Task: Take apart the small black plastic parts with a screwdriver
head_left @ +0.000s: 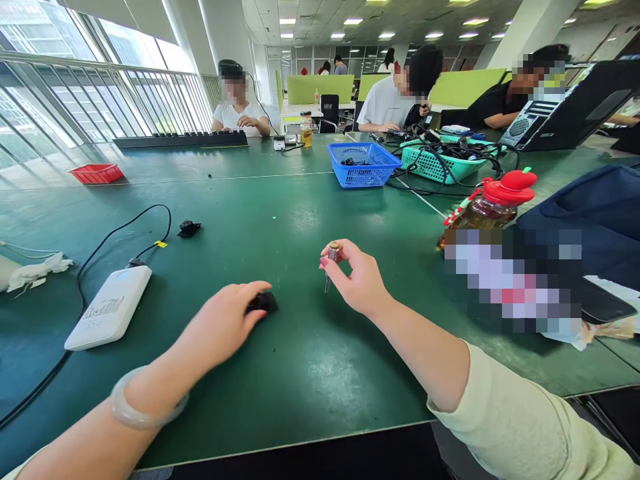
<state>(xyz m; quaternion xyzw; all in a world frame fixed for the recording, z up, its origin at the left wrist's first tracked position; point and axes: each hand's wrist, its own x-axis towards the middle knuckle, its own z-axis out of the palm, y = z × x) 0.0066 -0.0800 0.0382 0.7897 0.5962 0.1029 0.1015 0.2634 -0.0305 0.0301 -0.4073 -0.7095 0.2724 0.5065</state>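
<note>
My left hand (227,317) is closed around a small black part (264,303) resting on the green table; the fingers cover much of it, and its kind cannot be made out. To the right, my right hand (356,275) pinches a small screwdriver (333,252) between thumb and fingers. The screwdriver is nearly upright, its thin shaft pointing down, apart from the black part. Farther left on the table lies another small black piece (189,229).
A white power bank (109,308) with a black cable lies at left. Beyond are a red tray (97,174), a blue basket (364,165) and a green basket (425,163) of cables. A red-lidded bottle (493,203) stands at right. Several people sit across the table.
</note>
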